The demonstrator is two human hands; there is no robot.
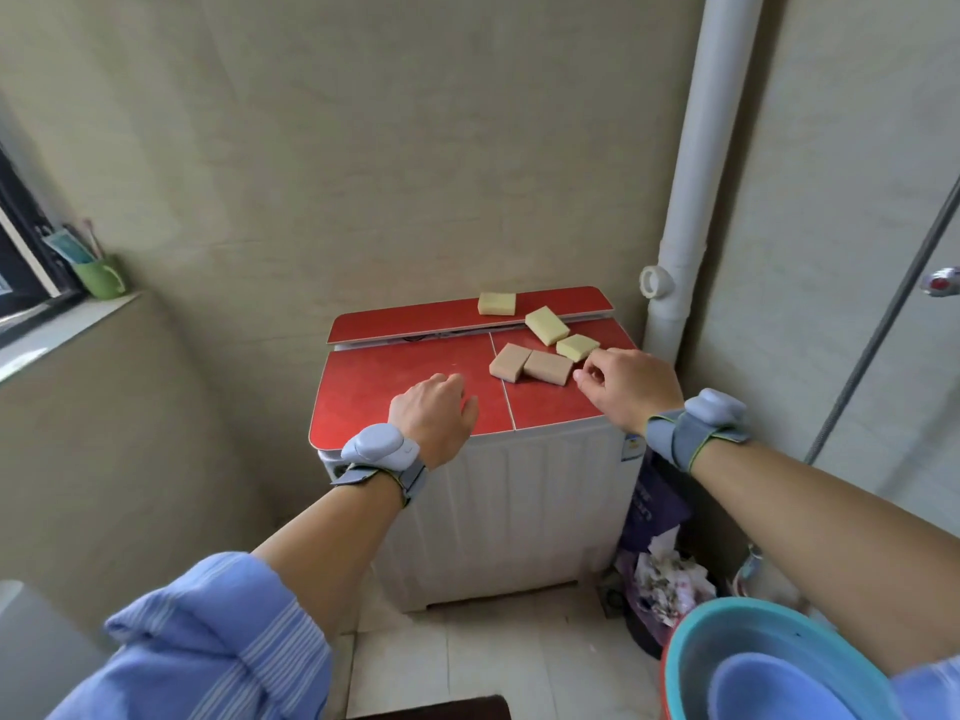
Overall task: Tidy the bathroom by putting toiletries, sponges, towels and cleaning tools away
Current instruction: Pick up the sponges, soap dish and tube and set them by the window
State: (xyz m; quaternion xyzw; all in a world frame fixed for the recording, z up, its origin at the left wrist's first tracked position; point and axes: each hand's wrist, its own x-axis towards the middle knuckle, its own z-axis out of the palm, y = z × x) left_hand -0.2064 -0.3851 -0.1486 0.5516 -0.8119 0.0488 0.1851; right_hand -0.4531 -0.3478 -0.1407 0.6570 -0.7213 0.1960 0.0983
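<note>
Five sponges [547, 325] lay unsorted on a washing machine [384, 371]; left hand [434, 415] relaxed and empty, right hand [631, 389] curled beside them, grip unclear.

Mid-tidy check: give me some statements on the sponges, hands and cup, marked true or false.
1. Five sponges lie on the red washer top. True.
2. The right hand grips a yellow sponge. False: it holds nothing; the nearest yellow sponge lies on the top.
3. The green cup stands on the window sill. True.
4. The two tan sponges lie apart. False: they touch, side by side.
</note>
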